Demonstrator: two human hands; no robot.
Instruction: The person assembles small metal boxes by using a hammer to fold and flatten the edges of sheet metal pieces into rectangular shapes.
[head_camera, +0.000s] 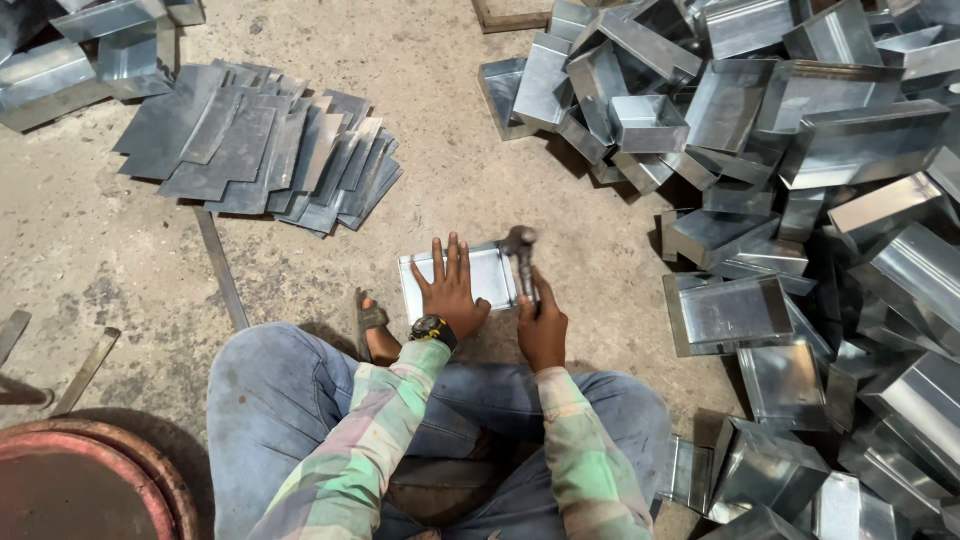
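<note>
A small shiny sheet-metal tray (487, 272) lies on the concrete floor in front of my crossed legs. My left hand (449, 289), with a watch on the wrist, presses flat on the tray with fingers spread. My right hand (541, 325) grips the handle of a hammer (521, 253), whose head sits at the tray's right edge.
A fan of flat grey metal sheets (262, 150) lies at the upper left. A big heap of folded metal trays (800, 200) fills the right side. A metal strip (221, 268) lies on the floor to the left. A rusty round rim (100, 480) sits at bottom left.
</note>
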